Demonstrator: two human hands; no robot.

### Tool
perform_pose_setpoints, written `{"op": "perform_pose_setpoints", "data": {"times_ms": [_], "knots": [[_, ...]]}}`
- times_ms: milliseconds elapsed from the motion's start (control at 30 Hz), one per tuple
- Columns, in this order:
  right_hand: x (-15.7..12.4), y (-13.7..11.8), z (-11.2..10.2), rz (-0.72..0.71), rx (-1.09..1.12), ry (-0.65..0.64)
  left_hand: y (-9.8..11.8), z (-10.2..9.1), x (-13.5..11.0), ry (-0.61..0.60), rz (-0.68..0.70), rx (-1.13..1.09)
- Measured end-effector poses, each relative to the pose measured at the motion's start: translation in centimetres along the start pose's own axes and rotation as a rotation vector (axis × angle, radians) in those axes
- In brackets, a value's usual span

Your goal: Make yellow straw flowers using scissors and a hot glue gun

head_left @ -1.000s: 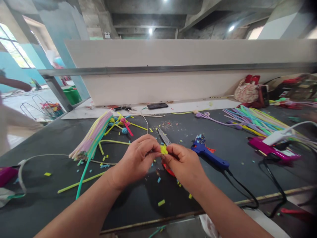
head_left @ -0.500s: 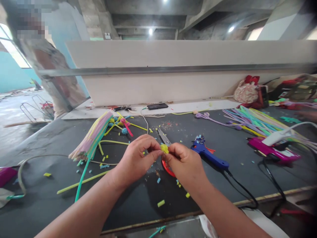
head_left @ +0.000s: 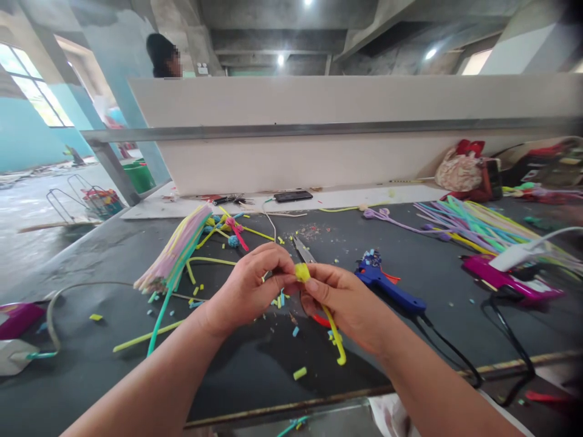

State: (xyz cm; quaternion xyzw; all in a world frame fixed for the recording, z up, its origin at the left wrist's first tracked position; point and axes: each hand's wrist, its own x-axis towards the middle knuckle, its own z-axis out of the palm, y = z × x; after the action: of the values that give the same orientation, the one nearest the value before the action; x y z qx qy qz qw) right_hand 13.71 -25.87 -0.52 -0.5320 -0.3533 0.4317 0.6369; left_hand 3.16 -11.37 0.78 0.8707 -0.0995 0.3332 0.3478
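Between my two hands is a yellow pipe cleaner, its top bunched into a small knot (head_left: 301, 272) and its bent tail hanging down below my right hand. My left hand (head_left: 252, 285) pinches the knot's left side with thumb and forefinger. On the right, my right hand (head_left: 348, 297) is closed on the same pipe cleaner, thumb pressed near the knot. Just behind the hands lie scissors (head_left: 304, 250) with red handles, partly covered by my right hand. A blue glue gun (head_left: 387, 285) rests to the right of them.
A bundle of pastel pipe cleaners (head_left: 175, 252) lies on the left, another (head_left: 483, 224) at the far right. Cut bits are scattered over the dark table (head_left: 255, 376). A magenta power strip (head_left: 510, 279) with cables sits on the right; a phone (head_left: 294, 196) lies at the back.
The pipe cleaner's tail now shows hanging below my right hand; before it was not visible. The view has shifted slightly, and the person at the left has moved behind the white panel.
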Motion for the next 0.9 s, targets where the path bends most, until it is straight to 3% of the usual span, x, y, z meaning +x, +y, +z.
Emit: {"op": "perform_pose_setpoints", "data": {"times_ms": [333, 600, 900], "knots": [[0.1, 0.4, 0.2, -0.003, -0.069, 0.135, 0.3, 0.0, -0.1, 0.053, 0.022, 0.068], [0.1, -0.1, 0.8, -0.006, -0.276, 0.252, 0.4, 0.1, -0.2, 0.049, 0.041, 0.125], [-0.1, -0.4, 1.3, -0.019, -0.402, 0.342, 0.8, 0.5, -0.2, 0.004, -0.087, -0.058]]}}
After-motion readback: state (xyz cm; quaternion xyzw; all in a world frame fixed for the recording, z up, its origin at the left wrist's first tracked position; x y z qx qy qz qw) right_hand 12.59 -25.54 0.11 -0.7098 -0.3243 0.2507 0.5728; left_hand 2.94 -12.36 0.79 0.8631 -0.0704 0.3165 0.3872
